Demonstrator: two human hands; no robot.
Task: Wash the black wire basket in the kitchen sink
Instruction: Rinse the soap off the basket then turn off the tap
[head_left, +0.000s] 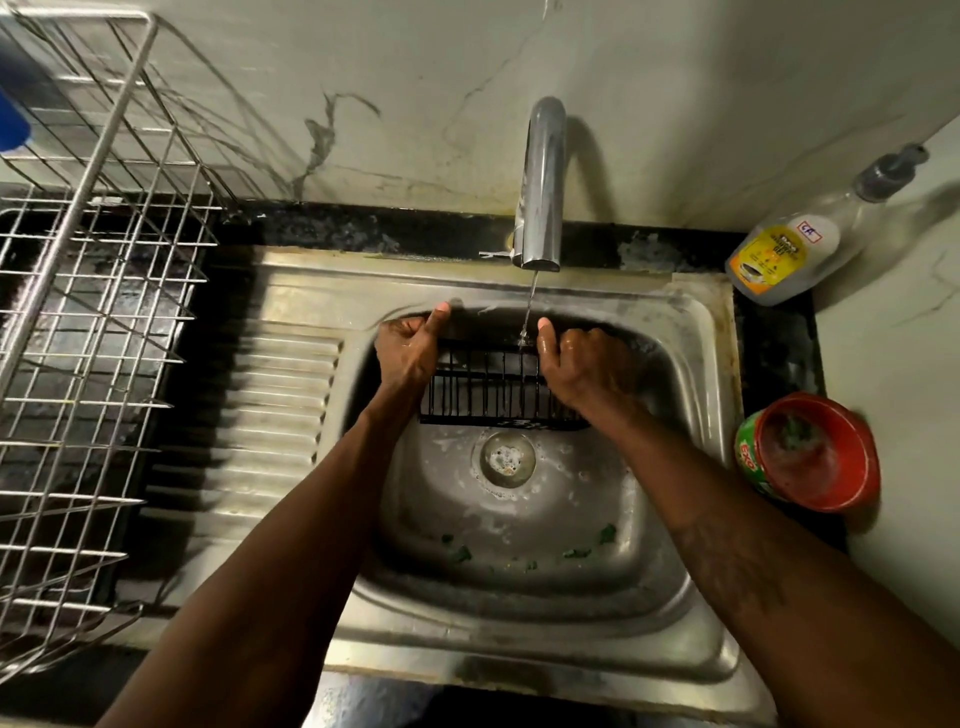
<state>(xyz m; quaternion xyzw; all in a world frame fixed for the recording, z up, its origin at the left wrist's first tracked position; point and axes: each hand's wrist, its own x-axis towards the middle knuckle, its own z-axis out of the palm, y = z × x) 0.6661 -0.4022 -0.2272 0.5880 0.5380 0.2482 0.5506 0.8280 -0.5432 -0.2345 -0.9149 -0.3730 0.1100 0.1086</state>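
One steel wire dish rack (93, 312), well left of the left fingers. One stainless sink (519, 649), with its one ribbed drainboard (270, 415) just left of those fingers. One left hand (408, 353), fingers curled round the basket's left end, thumb raised straight. One black wire basket (488, 389), held between the two sets of fingers over the far half of the basin: rectangular, thin parallel bars tied by straight rim wires, dark-coated, wet. One drain (506, 460), foamy, below the basket on the near side of the fingers. Several green scraps (582, 552) on the basin floor, nearer still. One curved chrome tap (540, 182) beyond the fingers. One thin water stream (531, 301) strikes the basket's far rim just left of the right thumb. One right hand (576, 364), fingers curled round the right end, thumb up. One pump bottle (795, 254), yellow-labelled, and one open red tub (815, 452), both well right of the right fingers.
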